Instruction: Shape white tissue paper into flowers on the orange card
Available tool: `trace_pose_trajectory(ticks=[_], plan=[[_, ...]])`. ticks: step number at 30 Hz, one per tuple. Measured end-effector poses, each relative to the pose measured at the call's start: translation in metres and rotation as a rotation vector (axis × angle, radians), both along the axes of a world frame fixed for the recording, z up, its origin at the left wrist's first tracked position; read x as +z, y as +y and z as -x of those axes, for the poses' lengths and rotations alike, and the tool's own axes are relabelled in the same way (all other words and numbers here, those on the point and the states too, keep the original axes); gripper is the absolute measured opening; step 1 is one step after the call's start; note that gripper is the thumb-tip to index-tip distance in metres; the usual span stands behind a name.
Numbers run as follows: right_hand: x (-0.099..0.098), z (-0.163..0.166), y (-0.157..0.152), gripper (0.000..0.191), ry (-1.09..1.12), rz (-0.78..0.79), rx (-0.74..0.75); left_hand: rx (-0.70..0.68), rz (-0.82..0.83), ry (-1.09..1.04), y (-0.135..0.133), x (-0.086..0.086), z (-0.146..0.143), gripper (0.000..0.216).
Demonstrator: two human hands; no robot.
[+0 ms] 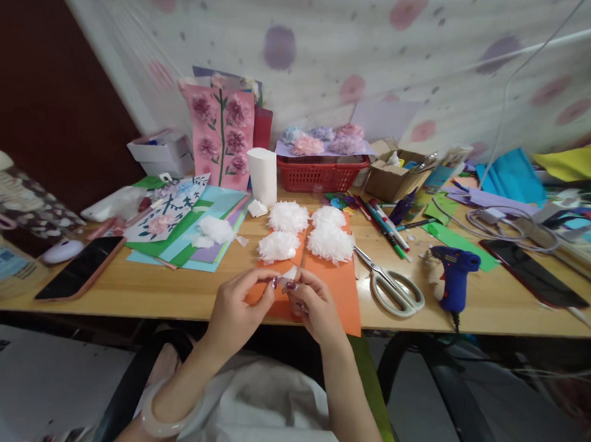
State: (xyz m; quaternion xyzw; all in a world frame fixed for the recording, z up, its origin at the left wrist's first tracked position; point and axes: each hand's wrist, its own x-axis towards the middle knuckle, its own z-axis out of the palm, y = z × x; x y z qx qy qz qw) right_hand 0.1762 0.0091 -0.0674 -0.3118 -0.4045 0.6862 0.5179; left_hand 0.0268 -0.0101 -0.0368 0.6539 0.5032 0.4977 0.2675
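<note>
My left hand (240,304) and my right hand (313,305) meet over the near edge of an orange paper sheet (336,283). Together their fingertips pinch a small white tissue piece (289,274). Both hands are closed on it. Beyond them several fluffy white tissue flowers (288,216) lie on the orange sheet and the wooden table (495,303). Another white tissue flower (216,229) rests on a stack of green and blue paper at the left.
White-handled scissors (391,287) and a blue glue gun (455,277) lie right of the sheet. Two phones (79,269) (533,264), pens (383,220), a red basket (321,172), a cardboard box (391,177), a white cup (263,176) and a pink flower card (223,136) crowd the table.
</note>
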Motion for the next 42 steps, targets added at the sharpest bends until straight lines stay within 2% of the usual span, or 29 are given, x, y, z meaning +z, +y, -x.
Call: trace_pose_trajectory(ticks=[3, 10, 15, 17, 19, 22, 24, 28, 32, 33, 37, 42], plan=[[-0.001, 0.000, 0.000, 0.006, -0.010, -0.001, -0.009, 0.015, 0.125, -0.201, 0.004, 0.000, 0.000, 0.011], [-0.001, 0.001, 0.001, 0.005, -0.018, 0.018, -0.023, 0.076, 0.331, -0.530, 0.022, 0.000, 0.004, 0.033], [0.001, 0.001, 0.001, 0.006, -0.012, 0.018, -0.019, 0.088, 0.395, -0.844, 0.032, 0.001, 0.014, 0.037], [0.000, 0.001, 0.001, 0.007, -0.010, 0.014, -0.015, 0.035, 0.462, -0.933, 0.032, 0.004, 0.019, 0.034], [0.000, 0.001, 0.001, 0.008, -0.009, 0.011, -0.013, -0.092, 0.600, -0.965, 0.029, 0.007, 0.022, 0.030], [-0.001, 0.002, 0.002, 0.006, -0.044, 0.003, -0.007, -0.239, 0.753, -0.891, 0.024, 0.009, 0.018, 0.032], [-0.002, 0.002, 0.002, 0.005, -0.080, -0.002, -0.002, -0.226, 0.735, -0.823, 0.023, 0.007, 0.012, 0.036], [-0.002, 0.003, 0.002, 0.012, -0.134, -0.027, 0.018, -0.046, 0.567, -0.715, 0.038, 0.004, 0.015, 0.043], [0.002, 0.004, 0.002, 0.020, -0.040, 0.036, 0.002, 0.151, 0.305, -0.406, 0.072, 0.009, 0.053, 0.042], [0.003, 0.004, 0.002, 0.021, -0.004, 0.061, -0.011, 0.199, 0.272, -0.277, 0.082, 0.011, 0.066, 0.039], [0.009, 0.003, 0.004, 0.024, 0.133, 0.162, -0.101, 0.296, 0.231, -0.087, 0.119, 0.017, 0.108, 0.019], [0.012, 0.001, 0.010, 0.026, 0.321, 0.272, -0.147, 0.426, 0.084, 0.132, 0.138, 0.023, 0.125, 0.013]])
